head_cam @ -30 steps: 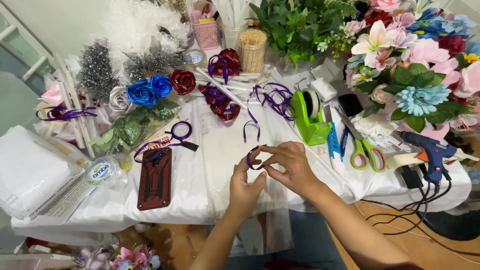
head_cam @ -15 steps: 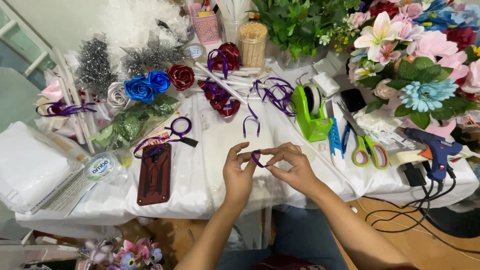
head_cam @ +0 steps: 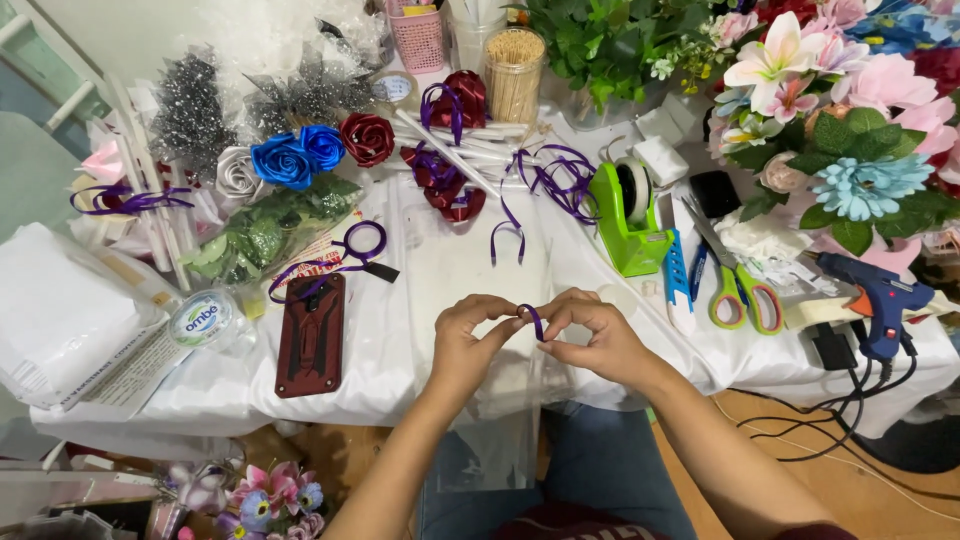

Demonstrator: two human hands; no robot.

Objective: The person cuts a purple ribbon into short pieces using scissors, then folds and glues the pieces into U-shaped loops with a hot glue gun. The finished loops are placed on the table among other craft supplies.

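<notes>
Short purple ribbon loop [head_cam: 531, 318]: centre of the frame, slightly below the middle, above the front edge of the table [head_cam: 400, 360] with its white cover; pinched from both sides.
Left hand [head_cam: 468, 345]: left of the loop, thumb and forefinger closed on the ribbon's left side, other fingers curled.
Right hand [head_cam: 598, 338]: right of the loop, thumb and forefinger pressed together on the ribbon's right side, fingertips nearly meeting those of the left hand.
Red-and-black phone case [head_cam: 311, 335]: flat, left of the hands, centre left.
Larger purple ribbon ring [head_cam: 364, 240]: just above the case, with trailing ends.
Loose purple ribbon strands [head_cam: 545, 185]: above the hands, upper centre.
Green tape dispenser [head_cam: 632, 218]: upright, upper right of the hands.
Blue-and-white utility knife [head_cam: 678, 283]: just beside the dispenser's lower right.
Green-handled scissors [head_cam: 735, 285]: right of the knife.
Blue glue gun [head_cam: 872, 295]: right edge, black cables hanging below.
Blue, silver and dark red fabric roses [head_cam: 300, 155]: upper left.
Jar of wooden sticks [head_cam: 515, 72]: top centre.
Artificial flowers [head_cam: 850, 110]: pink, white and pale blue, upper right corner.
White packaged stack [head_cam: 55, 315]: left edge.
</notes>
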